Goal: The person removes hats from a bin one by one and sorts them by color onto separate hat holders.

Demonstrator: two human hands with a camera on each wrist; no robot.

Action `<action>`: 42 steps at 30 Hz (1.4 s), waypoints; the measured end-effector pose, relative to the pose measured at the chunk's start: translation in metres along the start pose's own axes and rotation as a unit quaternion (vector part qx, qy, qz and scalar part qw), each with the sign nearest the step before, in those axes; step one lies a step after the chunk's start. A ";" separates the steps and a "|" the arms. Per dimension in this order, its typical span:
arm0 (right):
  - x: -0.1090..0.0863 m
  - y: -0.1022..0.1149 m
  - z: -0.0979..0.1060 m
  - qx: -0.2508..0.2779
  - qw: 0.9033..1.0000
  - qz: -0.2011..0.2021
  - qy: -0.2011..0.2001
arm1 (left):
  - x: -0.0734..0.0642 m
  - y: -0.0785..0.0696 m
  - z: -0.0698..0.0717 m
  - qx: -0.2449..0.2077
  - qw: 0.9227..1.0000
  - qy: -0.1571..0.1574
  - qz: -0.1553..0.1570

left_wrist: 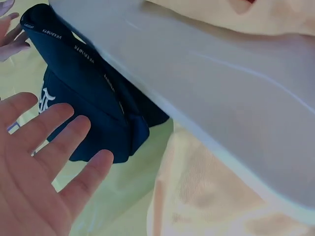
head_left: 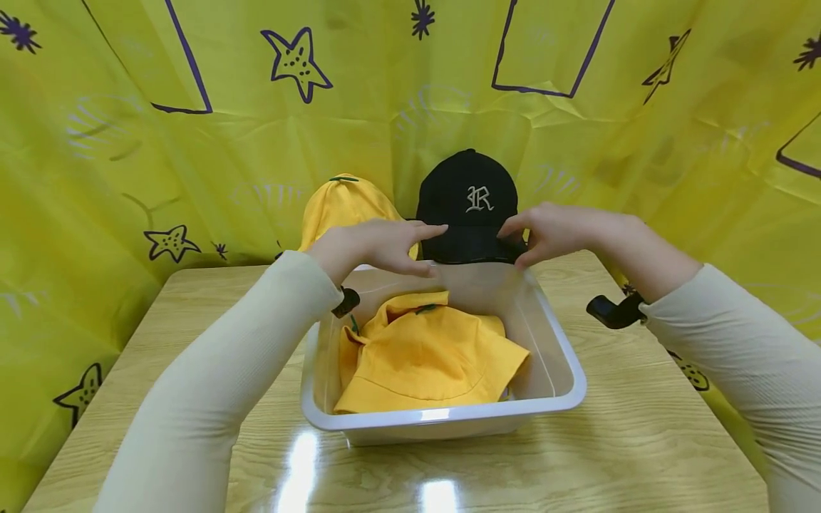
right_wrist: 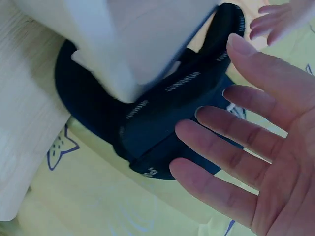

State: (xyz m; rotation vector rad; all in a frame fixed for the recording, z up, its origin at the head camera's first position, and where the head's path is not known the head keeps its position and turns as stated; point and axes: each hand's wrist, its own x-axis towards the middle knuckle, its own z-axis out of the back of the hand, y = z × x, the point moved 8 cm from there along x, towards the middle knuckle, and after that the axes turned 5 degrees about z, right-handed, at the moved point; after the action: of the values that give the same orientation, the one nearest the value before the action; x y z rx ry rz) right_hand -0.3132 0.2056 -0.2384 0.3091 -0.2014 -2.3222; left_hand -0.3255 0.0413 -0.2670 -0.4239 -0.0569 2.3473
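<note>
A black baseball cap (head_left: 468, 189) with a pale letter R on its front stands behind the far rim of a whitish plastic tub (head_left: 385, 420). My left hand (head_left: 385, 246) hovers over the tub's far left part, its fingers pointing at the cap's brim. On the other side my right hand (head_left: 551, 228) is at the brim's right end. In both wrist views the fingers are spread and hold nothing. Whether the right fingertips touch the cap, I cannot tell. Inside the tub lies a yellow bucket hat (head_left: 430, 356) with a green leaf on top, over more yellow cloth.
Another yellow hat (head_left: 353, 203) with a green mark on top stands behind the tub, left of the cap, partly hidden by my left hand. The wooden table (head_left: 641, 427) bears the tub. A yellow patterned curtain (head_left: 224, 164) hangs close behind.
</note>
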 end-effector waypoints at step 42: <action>0.042 0.055 -0.002 0.095 0.993 0.047 0.053 | -0.155 0.006 -0.058 0.098 0.978 -0.184 -0.008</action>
State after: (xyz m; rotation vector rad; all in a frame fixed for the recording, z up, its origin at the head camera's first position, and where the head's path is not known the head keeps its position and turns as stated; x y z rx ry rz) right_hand -0.3036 0.1372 -0.2344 0.5050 -0.3785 -2.1898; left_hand -0.2062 -0.0736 -0.2787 0.1108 -0.0030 2.3581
